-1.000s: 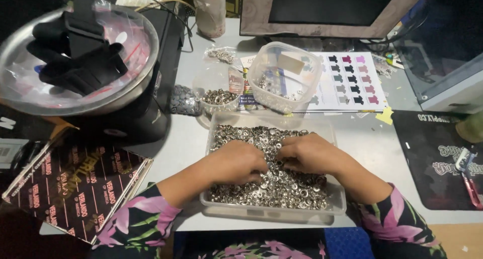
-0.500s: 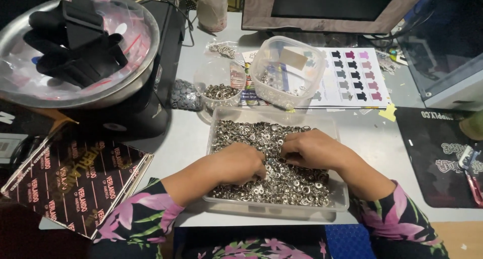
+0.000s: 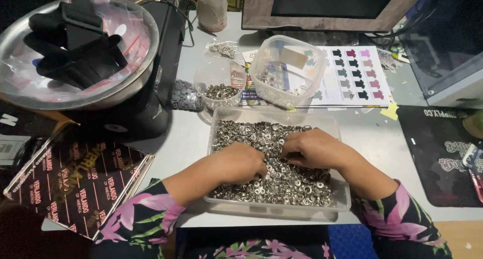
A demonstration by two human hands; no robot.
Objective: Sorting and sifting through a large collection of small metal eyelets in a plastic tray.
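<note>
Shifting only slightly since half a second ago: left hand [image 3: 242,163] drawing a little closer to right hand [image 3: 312,148], both remaining sunk in the same heap. Resting knuckles-up in the clear rectangular tray [image 3: 342,198], directly in front of the body. Lying across a deep layer of small silver metal rings [image 3: 282,183], filling the tray from wall to wall beneath and around both hands.

Left hand curling loosely, fingers bent down into the rings; whether pinching any piece, cannot tell, fingertips being hidden. Right hand likewise cupping, fingertips turned toward the left hand and buried among the rings; grip on any single piece not discernible.

Standing just beyond the hands: a small round clear cup [image 3: 220,85] holding more silver pieces, and a tilted clear tub [image 3: 287,70] leaning beside it, a few pieces inside. Lying under and past the tub: a printed colour chart [image 3: 354,75] of small shirt shapes. Sitting further beyond the left hand: a small clear bag [image 3: 222,48] of metal parts and a grey studded pad [image 3: 185,95]. Occupying the far left: a large metal bowl [image 3: 143,62] carrying black gloves [image 3: 75,52], atop a black machine. Lying near the left forearm: a dark patterned packet [image 3: 80,178]. Lying right of the right forearm: a black mat [image 3: 437,153]. Floral sleeves covering both forearms.
</note>
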